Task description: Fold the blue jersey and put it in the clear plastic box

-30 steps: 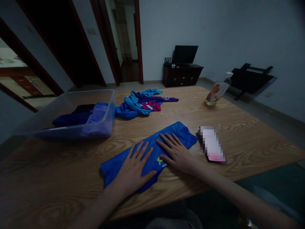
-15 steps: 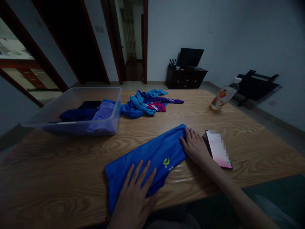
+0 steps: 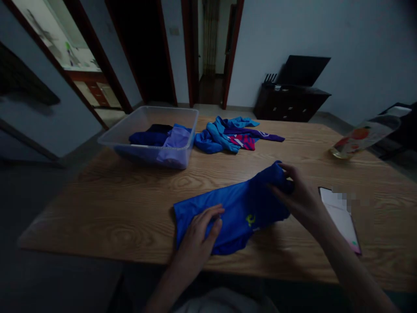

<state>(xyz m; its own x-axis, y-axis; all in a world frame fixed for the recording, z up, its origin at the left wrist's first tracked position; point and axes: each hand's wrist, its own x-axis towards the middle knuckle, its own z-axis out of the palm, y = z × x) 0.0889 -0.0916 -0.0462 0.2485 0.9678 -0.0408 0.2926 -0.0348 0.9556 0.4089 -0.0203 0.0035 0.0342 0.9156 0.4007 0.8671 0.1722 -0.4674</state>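
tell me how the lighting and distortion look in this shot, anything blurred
Head view: dim, bluish and underexposed, brightest through the doorway at top left; wide-angle bending stretches the bottle sideways at the right edge; the phone screen is partly pixelated; both hands stay reasonably sharp.

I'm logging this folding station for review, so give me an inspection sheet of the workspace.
Surface: wooden table.
Job's things: blue shirt, part folded, its right end lifted.
Clutter: clear bin holding clothes; clothes pile; bottle; phone.
Grippers: left hand flat on the shirt; right hand shut on its right end.
Cables: nothing seen.
Surroundings: dim room, doorways, dark cabinet.
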